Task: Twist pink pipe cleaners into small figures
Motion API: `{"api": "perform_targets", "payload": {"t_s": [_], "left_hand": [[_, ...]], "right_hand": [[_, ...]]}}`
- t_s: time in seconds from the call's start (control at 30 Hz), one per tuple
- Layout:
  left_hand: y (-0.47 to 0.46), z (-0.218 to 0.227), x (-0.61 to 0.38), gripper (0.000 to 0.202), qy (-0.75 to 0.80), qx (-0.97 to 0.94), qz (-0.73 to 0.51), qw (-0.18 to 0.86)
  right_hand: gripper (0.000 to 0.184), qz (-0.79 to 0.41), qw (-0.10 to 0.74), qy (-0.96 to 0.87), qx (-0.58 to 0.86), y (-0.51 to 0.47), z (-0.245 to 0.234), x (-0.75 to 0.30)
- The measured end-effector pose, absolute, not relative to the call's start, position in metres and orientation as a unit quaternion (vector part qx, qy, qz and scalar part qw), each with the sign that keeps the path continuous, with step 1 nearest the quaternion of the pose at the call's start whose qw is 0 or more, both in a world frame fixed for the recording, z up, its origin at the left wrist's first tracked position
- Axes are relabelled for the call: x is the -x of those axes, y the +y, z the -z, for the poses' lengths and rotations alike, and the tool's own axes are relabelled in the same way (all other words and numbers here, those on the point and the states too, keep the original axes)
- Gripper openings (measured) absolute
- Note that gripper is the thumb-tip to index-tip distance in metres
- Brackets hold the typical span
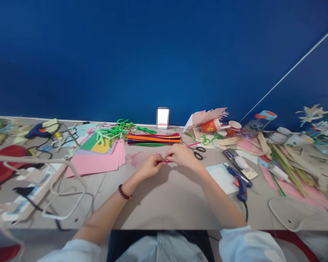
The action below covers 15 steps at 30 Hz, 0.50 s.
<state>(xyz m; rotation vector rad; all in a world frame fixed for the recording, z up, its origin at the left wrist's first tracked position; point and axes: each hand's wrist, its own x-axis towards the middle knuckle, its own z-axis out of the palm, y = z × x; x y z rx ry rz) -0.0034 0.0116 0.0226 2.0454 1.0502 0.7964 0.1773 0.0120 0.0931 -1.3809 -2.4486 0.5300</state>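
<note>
Both hands meet over the grey table (164, 196), near its middle. My left hand (151, 165) is closed in a pinch on a thin pink pipe cleaner (166, 160). My right hand (182, 154) is closed on the same pipe cleaner from the other side, and its far end runs off toward the black-handled scissors (199, 152). A dark red bead bracelet (124, 192) sits on my left wrist. Just behind the hands lies a bundle of coloured pipe cleaners (153, 139).
Pink and coloured paper sheets (98, 156) and green pipe cleaners (117, 130) lie at left. A blue glue gun (239, 181) and a phone (231, 154) lie at right, an orange paper cup (211, 126) behind them. A power strip with white cables (30, 193) lies at far left.
</note>
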Motion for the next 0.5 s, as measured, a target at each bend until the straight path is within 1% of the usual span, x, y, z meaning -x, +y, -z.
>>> {"api": "perform_targets", "payload": {"t_s": [0.07,0.17,0.33,0.5], "left_hand": [[0.015,-0.016,0.003,0.016,0.426,-0.769,-0.329,0.344],[0.022,-0.012,0.004,0.015,0.432,-0.704,-0.391,0.405],[0.029,-0.016,0.008,0.018,0.433,-0.552,-0.475,0.531],[0.028,-0.022,0.012,0.025,0.401,-0.466,-0.473,0.631]], "right_hand": [[0.015,-0.142,0.126,-0.857,0.478,0.005,-0.094,-0.168],[0.019,-0.116,0.129,-0.847,0.502,-0.001,-0.091,-0.156],[0.019,-0.164,0.192,-0.813,0.524,0.001,-0.084,-0.152],[0.017,-0.244,0.217,-0.785,0.526,0.01,-0.08,-0.162]]}}
